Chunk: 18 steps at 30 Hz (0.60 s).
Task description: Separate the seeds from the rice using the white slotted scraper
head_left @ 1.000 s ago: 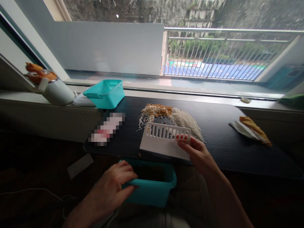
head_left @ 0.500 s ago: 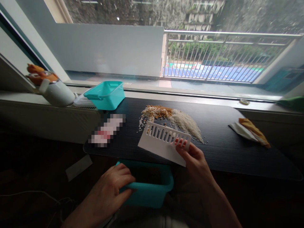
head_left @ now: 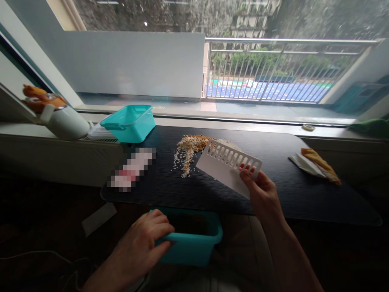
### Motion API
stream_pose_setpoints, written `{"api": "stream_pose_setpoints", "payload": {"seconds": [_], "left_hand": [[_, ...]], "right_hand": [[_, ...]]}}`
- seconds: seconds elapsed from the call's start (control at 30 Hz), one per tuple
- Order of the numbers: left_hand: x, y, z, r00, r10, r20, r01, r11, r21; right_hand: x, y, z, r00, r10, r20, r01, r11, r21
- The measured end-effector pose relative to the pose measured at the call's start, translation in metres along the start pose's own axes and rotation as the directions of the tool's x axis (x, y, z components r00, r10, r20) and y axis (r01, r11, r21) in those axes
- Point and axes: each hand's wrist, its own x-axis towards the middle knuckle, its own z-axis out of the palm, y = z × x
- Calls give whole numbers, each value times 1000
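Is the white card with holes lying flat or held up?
Held up, tilted: the right hand grips the white card by its slotted end; whether it touches the table is unclear.

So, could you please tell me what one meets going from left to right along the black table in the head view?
teal tub → grain pile → white slotted card → orange-and-white wrapper

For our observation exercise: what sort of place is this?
Likely an upper-floor room: a dark table stands along a wide window, with a metal balcony railing outside and a blue court below.
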Motion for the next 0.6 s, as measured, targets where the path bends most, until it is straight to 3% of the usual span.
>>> {"api": "stream_pose_setpoints", "payload": {"seconds": [0.13, 0.27, 0.43, 0.6], "left_hand": [[-1, 0, -2, 1000, -13, 4, 13, 1000, -2], [-4, -2, -3, 1000, -9, -7, 9, 1000, -13], [-5, -4, -5, 1000, -8, -17, 7, 999, -48], [-6, -3, -7, 1000, -7, -25, 5, 999, -52]], "right_hand": [[-1, -2, 12, 995, 41, 89, -42, 999, 3], [-1, -5, 10, 985, 62, 159, -59, 998, -28], [17, -7, 12, 995, -38, 89, 41, 999, -33], [40, -2, 26, 990, -30, 140, 38, 998, -52]]}}
